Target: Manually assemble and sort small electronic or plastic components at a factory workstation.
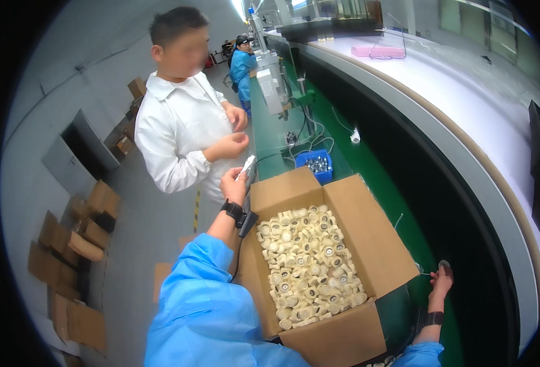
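Note:
My left hand (233,186) is raised past the left flap of an open cardboard box, its fingers closed on a small white piece (246,165) whose kind I cannot make out. Off to the right, beyond the box's right flap, my right hand (442,282) pinches a small round greyish part (444,264). A thin pale rod or wire shows at its fingers. Between my arms stands the cardboard box (367,229), filled with many cream-coloured round plastic parts (309,269), some with metal centres.
A person in a white coat (181,131) stands at the left, hands near my left hand. Beyond the box are a blue bin (316,165) of metal parts and a bench machine (273,88). A white-topped counter (441,79) runs along the right. Cardboard boxes (59,263) lie on the left floor.

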{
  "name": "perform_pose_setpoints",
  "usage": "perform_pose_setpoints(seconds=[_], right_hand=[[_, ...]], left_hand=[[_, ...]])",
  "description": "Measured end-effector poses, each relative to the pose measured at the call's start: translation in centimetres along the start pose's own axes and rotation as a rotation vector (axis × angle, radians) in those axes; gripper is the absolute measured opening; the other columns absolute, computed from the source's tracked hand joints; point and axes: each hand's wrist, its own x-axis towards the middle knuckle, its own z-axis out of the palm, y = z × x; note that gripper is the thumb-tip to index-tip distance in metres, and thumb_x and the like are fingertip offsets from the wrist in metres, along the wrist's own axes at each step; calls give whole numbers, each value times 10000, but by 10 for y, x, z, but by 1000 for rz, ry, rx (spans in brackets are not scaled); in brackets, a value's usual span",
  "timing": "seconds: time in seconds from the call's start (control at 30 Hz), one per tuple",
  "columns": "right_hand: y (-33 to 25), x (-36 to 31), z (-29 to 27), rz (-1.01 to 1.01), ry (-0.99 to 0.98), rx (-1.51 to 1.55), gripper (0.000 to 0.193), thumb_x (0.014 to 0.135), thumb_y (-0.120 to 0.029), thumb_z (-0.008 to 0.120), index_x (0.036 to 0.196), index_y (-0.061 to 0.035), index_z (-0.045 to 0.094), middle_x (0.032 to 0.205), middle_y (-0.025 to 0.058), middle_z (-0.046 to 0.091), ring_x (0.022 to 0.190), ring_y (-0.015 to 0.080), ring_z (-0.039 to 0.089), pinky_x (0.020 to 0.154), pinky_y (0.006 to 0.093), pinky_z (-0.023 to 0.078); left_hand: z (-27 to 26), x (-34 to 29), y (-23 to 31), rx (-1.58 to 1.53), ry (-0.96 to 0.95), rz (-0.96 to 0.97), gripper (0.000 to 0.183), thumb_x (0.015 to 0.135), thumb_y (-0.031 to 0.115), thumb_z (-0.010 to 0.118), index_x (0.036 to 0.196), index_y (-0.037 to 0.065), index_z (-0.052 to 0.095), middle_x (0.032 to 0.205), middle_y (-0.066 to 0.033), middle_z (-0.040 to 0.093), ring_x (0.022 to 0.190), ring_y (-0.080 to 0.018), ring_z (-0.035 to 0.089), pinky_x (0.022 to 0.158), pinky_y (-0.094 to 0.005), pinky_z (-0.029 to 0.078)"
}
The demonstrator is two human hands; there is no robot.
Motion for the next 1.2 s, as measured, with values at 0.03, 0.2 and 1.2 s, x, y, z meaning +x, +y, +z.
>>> perform_pose_setpoints(seconds=[0.03,0.2,1.2], right_hand=[[-7,-9,-8,6,-32,68,193,915,-200,570,1027,-45,602,686,-13,519,534,62,561,380,169,358],[-84,-112,-46,-147,-164,181,125,917,-166,567,950,-52,606,657,-32,506,553,40,527,442,149,357],[-107,-379,-163,-111,-315,121,152,892,-87,586,959,41,632,739,29,560,664,104,489,619,220,380]], left_hand=[[-1,0,2,-6,8,-14,121,832,57,645,924,-21,658,757,-44,662,642,-79,615,584,-210,481],[-10,-11,20,-143,5,-170,136,832,74,657,927,-23,652,758,-52,661,601,-97,629,549,-221,490],[-79,-50,72,-122,-419,-431,322,767,56,663,1051,-51,555,805,-98,647,572,-163,634,492,-259,498]])
